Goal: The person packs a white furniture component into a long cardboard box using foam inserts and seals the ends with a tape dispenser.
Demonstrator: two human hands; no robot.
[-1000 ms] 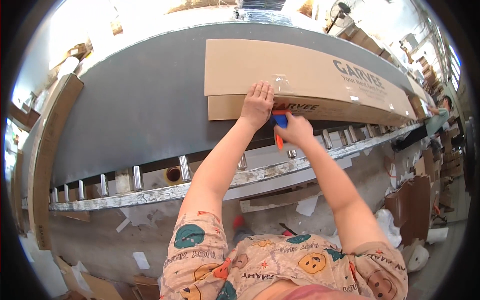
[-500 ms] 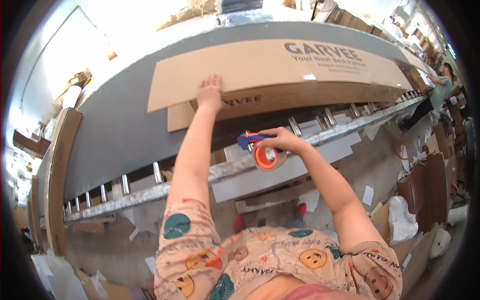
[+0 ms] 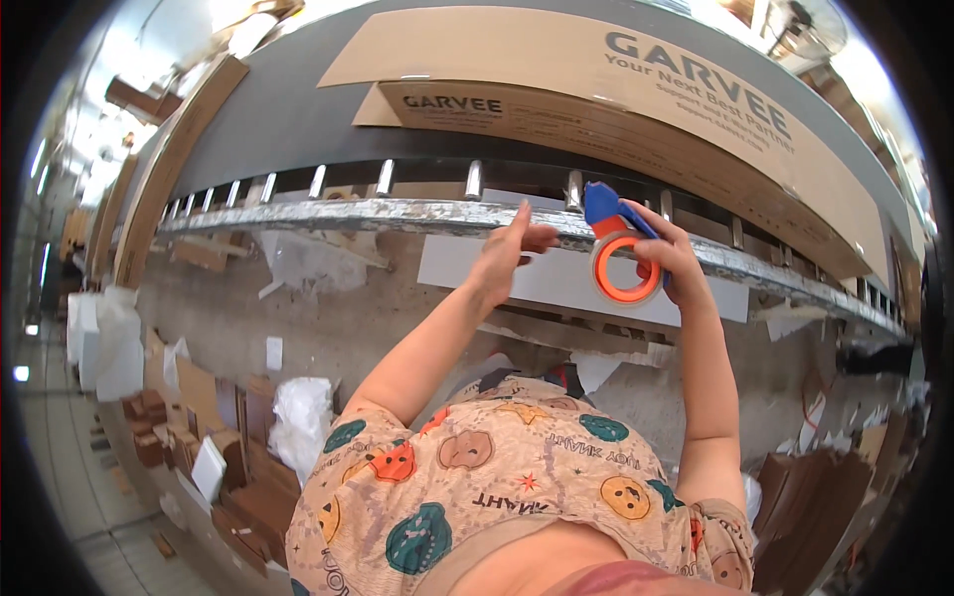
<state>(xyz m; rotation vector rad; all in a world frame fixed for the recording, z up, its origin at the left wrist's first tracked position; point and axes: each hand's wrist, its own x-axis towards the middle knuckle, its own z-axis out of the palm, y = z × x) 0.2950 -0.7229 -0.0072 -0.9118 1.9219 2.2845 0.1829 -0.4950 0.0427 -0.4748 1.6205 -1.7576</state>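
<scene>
My right hand [image 3: 672, 252] is closed around the handle of a tape dispenser [image 3: 604, 238] with a blue body and an orange hub carrying a roll of tape. The dispenser is up over the near rail, apart from any carton. My left hand [image 3: 505, 254] is in the air to its left, holding nothing, with fingers apart. Beyond both hands lies a long brown cardboard carton [image 3: 556, 117] with dark printing on its top and near side. Its top flap [image 3: 497, 50] sticks out past the left end, and neither hand touches it.
The carton rests on a dark grey conveyor belt [image 3: 288, 124]. A worn metal rail [image 3: 417, 213] with short shiny rollers [image 3: 385, 179] runs along the near side. Another long carton [image 3: 179, 159] stands at the left. Scrap cardboard, brown sheets [image 3: 810, 507] and white plastic wrap [image 3: 303, 417] lie on the floor.
My left hand has let go of the carton's left end and drawn back near the rail. My right hand still grips the tape dispenser, now raised and turned. The view has swung rightward.
</scene>
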